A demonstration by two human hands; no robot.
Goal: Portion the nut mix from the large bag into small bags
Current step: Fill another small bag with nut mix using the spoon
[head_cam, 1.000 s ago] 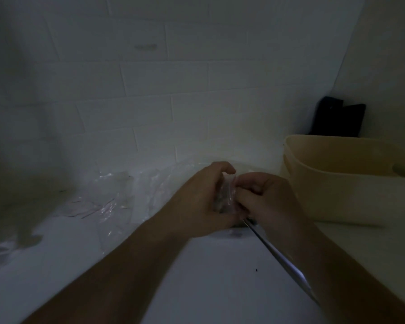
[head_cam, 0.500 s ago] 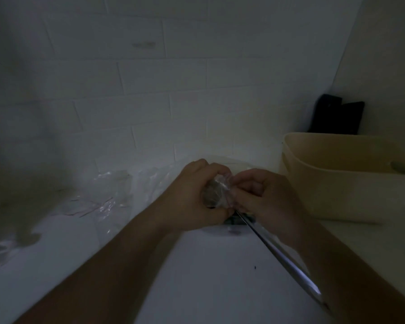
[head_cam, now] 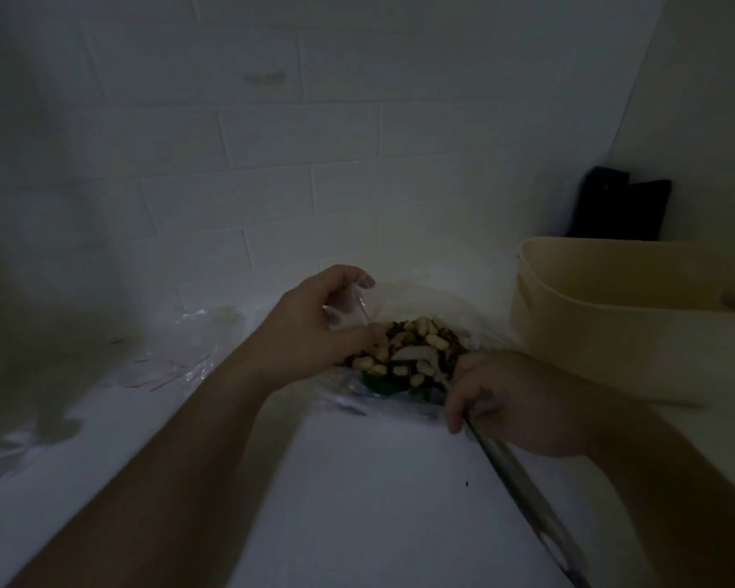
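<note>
The large clear bag [head_cam: 446, 305] lies open on the white counter, with the nut mix [head_cam: 412, 350] of pale nuts and dark bits showing inside. My left hand [head_cam: 319, 328] pinches a small clear bag [head_cam: 353, 309] with a red strip, just left of the nuts. Gripping the handle of a long metal spoon [head_cam: 527, 494], my right hand [head_cam: 510, 401] sits at the nut mix's right edge; the spoon's bowl end is hidden among the nuts.
A beige plastic tub [head_cam: 590, 328] stands right of the bag. A dark object [head_cam: 620, 210] leans in the back corner. Several empty clear small bags [head_cam: 187, 354] lie on the counter to the left. A white tiled wall runs behind.
My hands were together on the small bag over the large bag. They have parted: the left keeps the small bag, the right has dropped lower right with the spoon, uncovering the nut mix.
</note>
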